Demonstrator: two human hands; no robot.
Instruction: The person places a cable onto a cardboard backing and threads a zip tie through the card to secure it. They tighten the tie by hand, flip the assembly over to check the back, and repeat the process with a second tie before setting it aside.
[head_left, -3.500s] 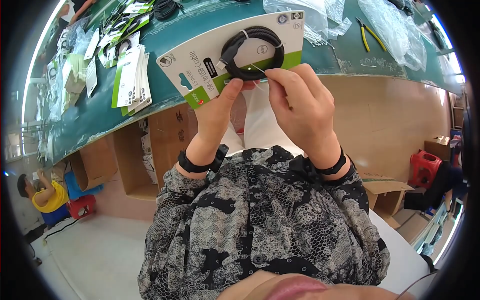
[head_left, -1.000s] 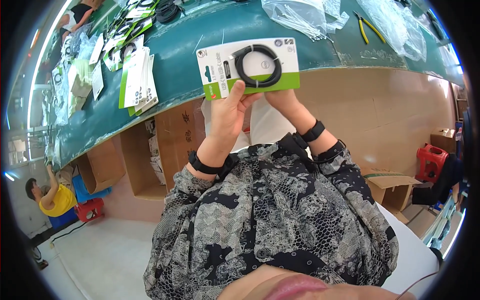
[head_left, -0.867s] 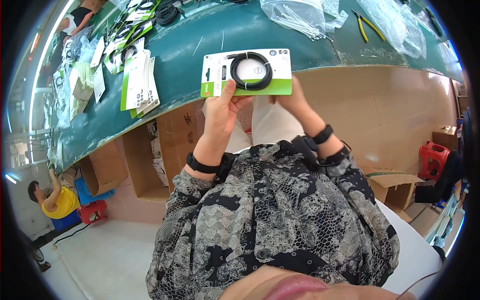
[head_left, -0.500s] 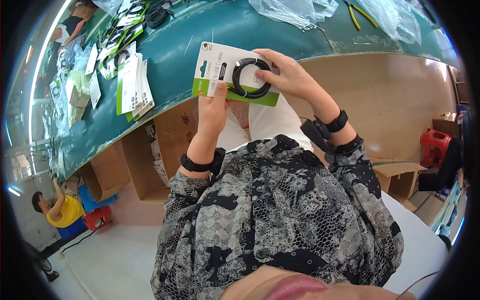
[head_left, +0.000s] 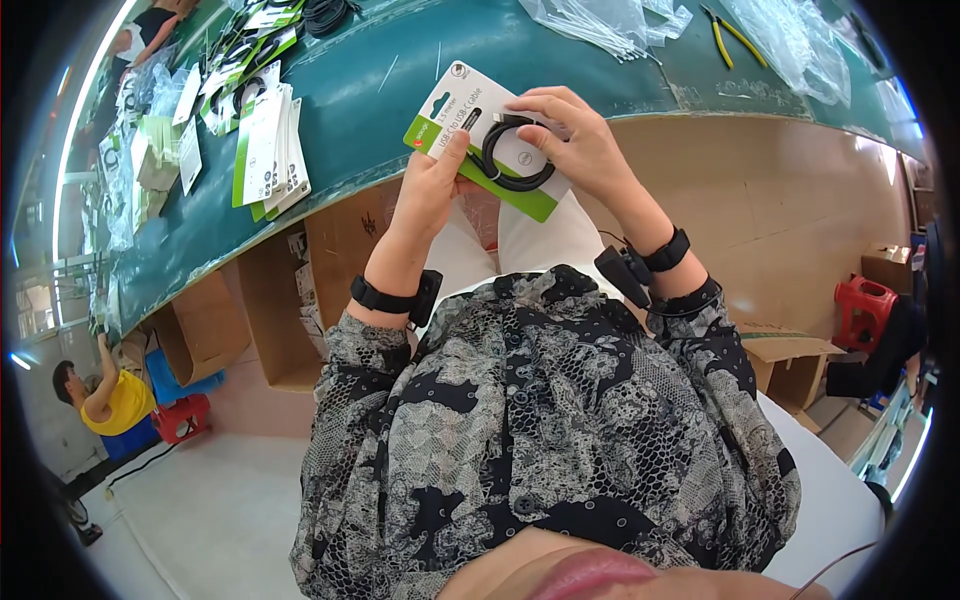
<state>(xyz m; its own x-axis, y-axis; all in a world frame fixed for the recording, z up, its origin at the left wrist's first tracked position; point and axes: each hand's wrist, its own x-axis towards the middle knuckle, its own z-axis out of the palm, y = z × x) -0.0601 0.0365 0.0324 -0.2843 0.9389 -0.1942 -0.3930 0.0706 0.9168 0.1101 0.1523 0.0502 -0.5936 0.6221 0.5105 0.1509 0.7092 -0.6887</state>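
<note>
A white and green packaging card (head_left: 463, 92) is tilted in front of me, over the table's near edge and above my lap. On its front lies a coiled black USB-C cable (head_left: 488, 155), bound with a tie. My left hand (head_left: 425, 197) is closed on the card's lower left edge, thumb on the front and fingers mostly hidden behind. My right hand (head_left: 585, 150) is closed round the upper right of the coil, its thumb and fingertips at the cable. Part of the card's right side is hidden by that hand.
A stack of similar cards (head_left: 270, 150) sits on the green table (head_left: 370, 130) to the left, near more carded cables (head_left: 240, 80). Farther off lie white cable ties (head_left: 600, 35) and yellow-handled pliers (head_left: 735, 45). Cardboard boxes (head_left: 285, 320) stand below. A person in yellow (head_left: 120, 400) is at far left.
The card has turned clockwise, its left end rising and its right end dipping. My right fingers have shifted from the card's top edge onto its front, beside the coil.
</note>
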